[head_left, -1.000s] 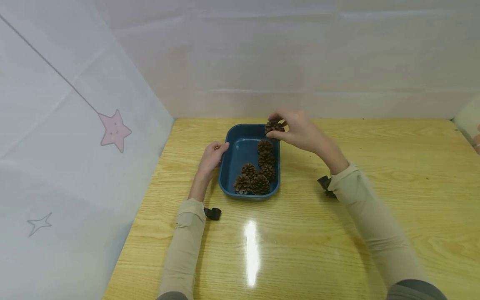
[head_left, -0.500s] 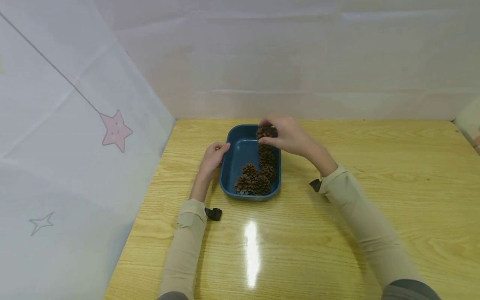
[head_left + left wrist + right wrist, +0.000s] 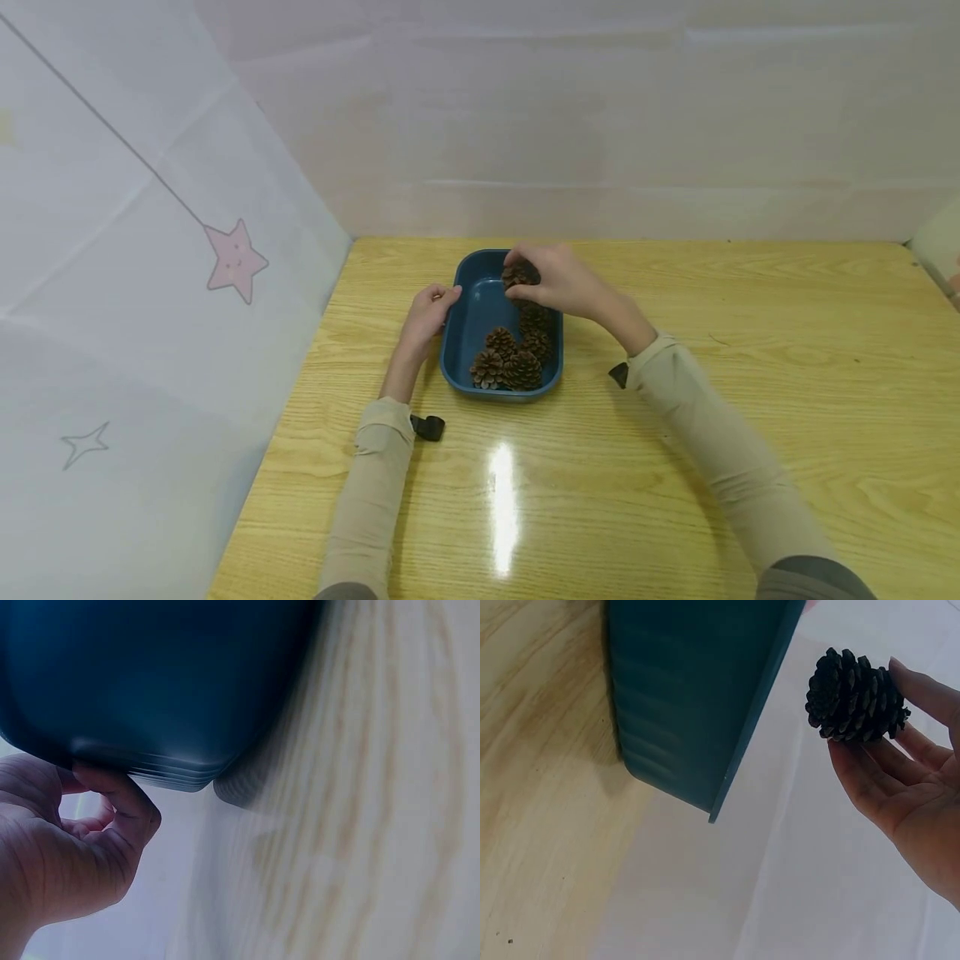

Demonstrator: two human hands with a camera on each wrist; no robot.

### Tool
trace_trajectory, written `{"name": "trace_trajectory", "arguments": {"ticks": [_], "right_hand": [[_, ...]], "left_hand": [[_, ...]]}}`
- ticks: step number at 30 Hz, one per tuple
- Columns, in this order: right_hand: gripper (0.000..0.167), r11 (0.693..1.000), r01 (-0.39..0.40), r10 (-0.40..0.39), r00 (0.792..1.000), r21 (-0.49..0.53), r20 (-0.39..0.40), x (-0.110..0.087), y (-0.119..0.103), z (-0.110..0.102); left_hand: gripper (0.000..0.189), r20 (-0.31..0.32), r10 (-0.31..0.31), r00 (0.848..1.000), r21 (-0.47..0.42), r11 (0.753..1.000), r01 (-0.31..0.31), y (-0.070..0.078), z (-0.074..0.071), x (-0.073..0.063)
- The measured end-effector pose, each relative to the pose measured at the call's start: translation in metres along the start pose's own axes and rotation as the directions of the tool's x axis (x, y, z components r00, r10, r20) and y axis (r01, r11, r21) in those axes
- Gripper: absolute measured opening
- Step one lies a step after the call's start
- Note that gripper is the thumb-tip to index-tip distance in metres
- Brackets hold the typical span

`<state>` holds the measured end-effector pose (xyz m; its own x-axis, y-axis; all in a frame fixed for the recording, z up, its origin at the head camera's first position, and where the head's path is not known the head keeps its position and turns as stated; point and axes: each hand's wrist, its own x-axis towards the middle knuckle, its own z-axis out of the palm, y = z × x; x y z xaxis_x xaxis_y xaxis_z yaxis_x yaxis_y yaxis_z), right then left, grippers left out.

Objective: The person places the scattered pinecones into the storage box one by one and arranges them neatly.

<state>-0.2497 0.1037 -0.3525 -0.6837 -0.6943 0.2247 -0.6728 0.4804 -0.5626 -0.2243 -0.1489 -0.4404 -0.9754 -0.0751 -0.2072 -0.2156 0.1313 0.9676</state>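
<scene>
A deep blue rectangular tray (image 3: 474, 325) with rounded corners sits on the table. My left hand (image 3: 426, 312) grips its left rim; the left wrist view shows thumb and curled fingers against the tray wall (image 3: 150, 682). Over the tray's far right part, my right hand (image 3: 561, 282) pinches a brown pine cone (image 3: 515, 276) between thumb and fingers. From the right wrist, that pine cone (image 3: 855, 697) appears above the rim. Several more pine cones (image 3: 522, 369) lie along the tray's right side and near end, some partly hidden by the right hand.
The tray stands on a glossy wooden table (image 3: 600, 483), towards its back edge. A pale cloth wall (image 3: 562, 125) rises behind, and another with a pink star (image 3: 237, 261) at the left. A black strap end (image 3: 428, 428) sticks out from the left wrist.
My right hand has carried its pine cone left and slightly nearer, from the tray's far right corner to over its inside. The left hand stays on the rim.
</scene>
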Motion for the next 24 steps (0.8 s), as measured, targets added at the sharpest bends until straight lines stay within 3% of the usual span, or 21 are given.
{"name": "trace_trajectory", "arguments": {"ticks": [24], "right_hand": [[0.037, 1.000, 0.018, -0.018, 0.996, 0.001, 0.087, 0.012, 0.006, 0.026]], "left_hand": [[0.043, 0.007, -0.024, 1.000, 0.012, 1.000, 0.024, 0.001, -0.001, 0.001]]}}
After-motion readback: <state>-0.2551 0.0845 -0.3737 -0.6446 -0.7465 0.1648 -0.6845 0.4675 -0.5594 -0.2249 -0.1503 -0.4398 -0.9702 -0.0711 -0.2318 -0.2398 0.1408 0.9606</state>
